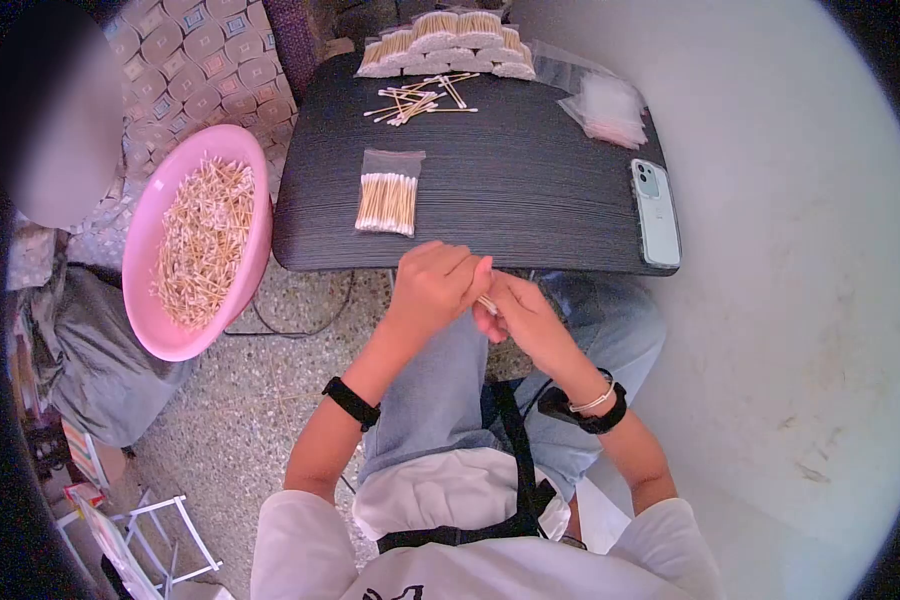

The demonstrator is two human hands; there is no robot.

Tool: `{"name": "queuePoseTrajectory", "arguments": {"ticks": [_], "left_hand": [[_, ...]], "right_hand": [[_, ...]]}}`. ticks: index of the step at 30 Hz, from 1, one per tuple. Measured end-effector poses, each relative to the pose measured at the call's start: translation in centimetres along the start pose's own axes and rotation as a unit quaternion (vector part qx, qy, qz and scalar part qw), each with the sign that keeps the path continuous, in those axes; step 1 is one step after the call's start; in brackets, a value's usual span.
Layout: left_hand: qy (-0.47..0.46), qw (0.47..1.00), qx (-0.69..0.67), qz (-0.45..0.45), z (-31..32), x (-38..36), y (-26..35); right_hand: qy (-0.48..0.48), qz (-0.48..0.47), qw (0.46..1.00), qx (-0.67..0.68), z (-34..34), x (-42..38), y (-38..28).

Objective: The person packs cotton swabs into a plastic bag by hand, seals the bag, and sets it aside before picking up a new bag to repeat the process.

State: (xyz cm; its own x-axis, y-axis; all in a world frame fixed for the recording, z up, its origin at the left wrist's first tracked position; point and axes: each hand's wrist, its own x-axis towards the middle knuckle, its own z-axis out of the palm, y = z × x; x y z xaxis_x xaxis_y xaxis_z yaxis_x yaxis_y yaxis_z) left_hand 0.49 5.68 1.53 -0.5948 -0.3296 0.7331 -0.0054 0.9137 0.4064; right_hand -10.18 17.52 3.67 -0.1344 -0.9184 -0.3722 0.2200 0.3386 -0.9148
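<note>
Just in front of the table's near edge, my left hand point(438, 283) and my right hand point(526, 318) meet, both with curled fingers. White tips of a few cotton swabs point(487, 304) show between them; the rest of these swabs is hidden by the fingers. A filled zip bag of cotton swabs point(387, 194) lies flat on the dark table point(510, 185), a little beyond my left hand. Farther back, several loose cotton swabs point(422, 100) lie crisscrossed.
Packed swab bags point(450, 42) are stacked at the table's far edge. Clear empty bags point(607, 108) lie at the back right, with a phone point(656, 213) on the right edge. A pink basin point(140, 270) full of swabs stands left. A wall point(790, 300) borders the right.
</note>
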Motion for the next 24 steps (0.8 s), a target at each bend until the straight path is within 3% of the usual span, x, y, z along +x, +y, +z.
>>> {"name": "queuePoseTrajectory", "arguments": {"ticks": [3,9,11,12,15,20,24], "left_hand": [[0.010,1.000,0.008,0.012,0.1,-0.2,0.0],[0.012,0.999,-0.036,-0.007,0.2,-0.8,0.5],[0.025,0.998,-0.036,0.034,-0.3,-0.7,0.8],[0.008,0.999,-0.038,0.003,-0.3,-0.7,0.8],[-0.034,0.997,-0.033,-0.066,0.1,-0.5,0.8],[-0.102,0.989,-0.011,-0.104,0.3,-0.9,0.4],[-0.068,0.991,0.021,-0.109,0.0,0.8,0.3]], "right_hand": [[-0.042,0.004,0.998,0.048,-0.7,0.0,-0.1],[-0.044,0.042,0.998,0.011,-1.0,-0.7,-1.0],[-0.089,0.055,0.994,0.042,-1.4,-0.9,-1.0],[-0.113,0.062,0.990,0.058,-1.4,-1.0,-1.0],[-0.078,0.066,0.993,0.067,-0.7,-0.9,-0.8],[0.003,-0.027,0.998,-0.065,0.1,-1.2,0.3],[0.076,-0.047,0.989,-0.121,-0.6,-1.0,1.4]]}}
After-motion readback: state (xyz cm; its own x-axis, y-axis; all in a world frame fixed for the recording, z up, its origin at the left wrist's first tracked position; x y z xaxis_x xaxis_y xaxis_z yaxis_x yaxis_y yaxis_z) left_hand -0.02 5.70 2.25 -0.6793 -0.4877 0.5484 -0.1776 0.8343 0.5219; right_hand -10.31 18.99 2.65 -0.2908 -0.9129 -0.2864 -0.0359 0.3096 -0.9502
